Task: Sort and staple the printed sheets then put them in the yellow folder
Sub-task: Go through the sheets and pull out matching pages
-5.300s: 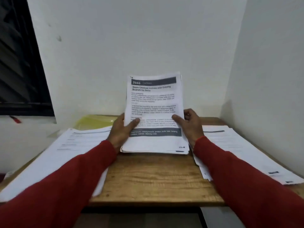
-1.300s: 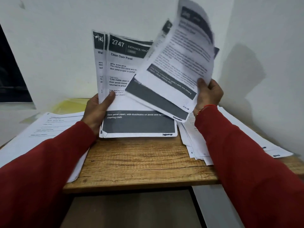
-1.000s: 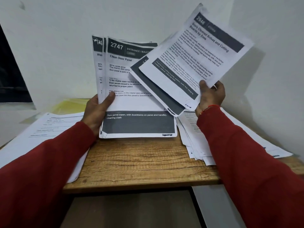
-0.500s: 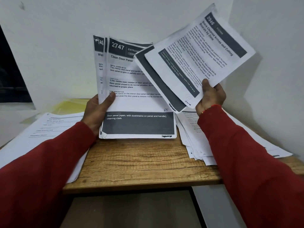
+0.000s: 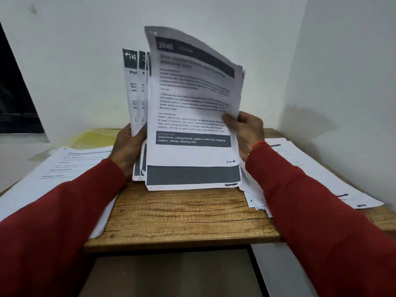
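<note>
Holding a bunch of printed sheets (image 5: 137,86) upright in the middle of the frame, the left hand (image 5: 126,146) has its fingers curled round the left edge of the bunch, so it grips the paper. The bottom edges of these sheets rest on the wooden surface (image 5: 182,213). The right hand (image 5: 246,133) is just right of the middle, and its thumb and fingers pinch the right edge of the front sheet (image 5: 192,99). This front sheet stands in front of the others and covers most of them. Its top bends and looks blurry, so the big words up there are hard to read. Near its bottom is a dark band with white words about knives and cutting boards. Below it peeks another sheet with a wide dark band (image 5: 192,175). Both arms wear red sleeves (image 5: 64,221), and a thin red thread (image 5: 258,144) goes round the right wrist. The yellow folder (image 5: 94,137) lies flat on the surface at the middle left of the frame, behind the left hand and partly under paper. A left pile of sheets (image 5: 64,168) lies flat on the left side. A right pile of sheets (image 5: 310,174) lies flat on the right side, next to the white wall (image 5: 342,71).
</note>
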The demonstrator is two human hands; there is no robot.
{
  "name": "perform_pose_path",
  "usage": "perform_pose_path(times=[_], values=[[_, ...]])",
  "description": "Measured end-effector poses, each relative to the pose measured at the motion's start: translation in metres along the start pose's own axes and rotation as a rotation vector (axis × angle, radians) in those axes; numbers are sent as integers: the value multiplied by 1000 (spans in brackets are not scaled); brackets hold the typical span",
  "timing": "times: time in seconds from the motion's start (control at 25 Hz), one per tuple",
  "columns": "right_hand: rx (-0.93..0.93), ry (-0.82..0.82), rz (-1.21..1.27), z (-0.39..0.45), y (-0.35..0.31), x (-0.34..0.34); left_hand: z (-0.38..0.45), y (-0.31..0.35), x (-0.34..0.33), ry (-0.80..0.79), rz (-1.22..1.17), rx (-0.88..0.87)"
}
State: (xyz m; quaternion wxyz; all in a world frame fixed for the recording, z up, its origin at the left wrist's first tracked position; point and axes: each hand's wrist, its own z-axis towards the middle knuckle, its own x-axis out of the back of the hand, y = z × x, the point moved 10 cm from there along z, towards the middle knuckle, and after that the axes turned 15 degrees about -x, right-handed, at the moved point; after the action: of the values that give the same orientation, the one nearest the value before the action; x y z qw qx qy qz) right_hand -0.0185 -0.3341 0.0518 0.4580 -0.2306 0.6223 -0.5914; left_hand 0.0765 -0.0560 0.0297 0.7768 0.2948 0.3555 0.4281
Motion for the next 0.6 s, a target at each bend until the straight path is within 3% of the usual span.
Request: perform_pose_path(times=[0.08, 0.28, 0.6], values=[[33, 52, 28, 2, -9, 11, 0, -2, -2, -21, -10, 4], [162, 396, 213, 10, -34, 83, 4, 0, 7, 35, 35, 2], [11, 371, 474, 20, -13, 102, 2, -1, 6, 39, 12, 16]])
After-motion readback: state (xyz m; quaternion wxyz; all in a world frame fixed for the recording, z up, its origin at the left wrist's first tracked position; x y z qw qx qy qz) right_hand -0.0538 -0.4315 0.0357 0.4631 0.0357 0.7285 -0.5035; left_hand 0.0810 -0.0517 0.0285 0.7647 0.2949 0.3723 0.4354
